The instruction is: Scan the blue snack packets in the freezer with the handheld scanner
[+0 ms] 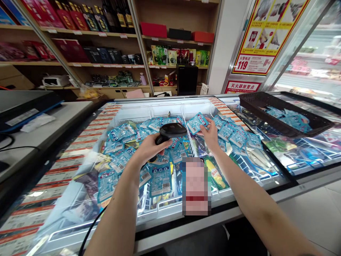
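Observation:
My left hand (151,147) is wrapped round the grip of a black handheld barcode scanner (172,130), its head turned to the right. In my right hand (210,134) a blue printed packet (196,123) is pinched by its right edge, with a barcode on the side facing me. The packet is a little to the right of the scanner head, apart from it. Many similar blue packets (161,179) lie loosely under the scanner, and another pile (236,137) lies right of my right hand. What the packets contain I cannot make out.
The packets lie in and over a chest freezer with white wire dividers (189,142). A pixelated upright panel (196,186) stands at the front edge. A dark basket (282,128) with blue packets rests at right. A cable (92,227) runs beside my left arm. Stocked shelves (106,65) stand behind.

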The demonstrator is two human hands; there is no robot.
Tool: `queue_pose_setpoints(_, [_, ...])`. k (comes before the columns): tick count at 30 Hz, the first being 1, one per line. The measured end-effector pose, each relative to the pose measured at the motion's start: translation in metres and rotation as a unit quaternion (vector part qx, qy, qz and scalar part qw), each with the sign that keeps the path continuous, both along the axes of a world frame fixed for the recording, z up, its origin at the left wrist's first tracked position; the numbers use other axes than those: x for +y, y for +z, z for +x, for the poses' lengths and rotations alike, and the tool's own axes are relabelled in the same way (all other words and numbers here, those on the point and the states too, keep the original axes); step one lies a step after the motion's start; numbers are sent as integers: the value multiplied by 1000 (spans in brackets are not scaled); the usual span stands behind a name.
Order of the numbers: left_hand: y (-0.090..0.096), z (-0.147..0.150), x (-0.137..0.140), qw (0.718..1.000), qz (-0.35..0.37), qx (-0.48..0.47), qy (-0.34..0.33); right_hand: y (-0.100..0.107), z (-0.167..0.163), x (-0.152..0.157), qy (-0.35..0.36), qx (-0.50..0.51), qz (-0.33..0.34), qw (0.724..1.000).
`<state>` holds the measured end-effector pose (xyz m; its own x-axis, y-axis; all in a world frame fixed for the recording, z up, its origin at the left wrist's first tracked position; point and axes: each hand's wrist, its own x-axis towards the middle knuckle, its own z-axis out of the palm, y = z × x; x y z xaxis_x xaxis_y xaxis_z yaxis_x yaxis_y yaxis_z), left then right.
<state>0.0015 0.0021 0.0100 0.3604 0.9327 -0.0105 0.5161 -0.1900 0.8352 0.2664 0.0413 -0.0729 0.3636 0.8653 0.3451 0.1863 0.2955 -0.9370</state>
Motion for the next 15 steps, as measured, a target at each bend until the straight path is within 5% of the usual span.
queue_pose_setpoints(15, [3,6,-2,1000,-2,-8,-20,-1,0,2,-8,4,-4,1000])
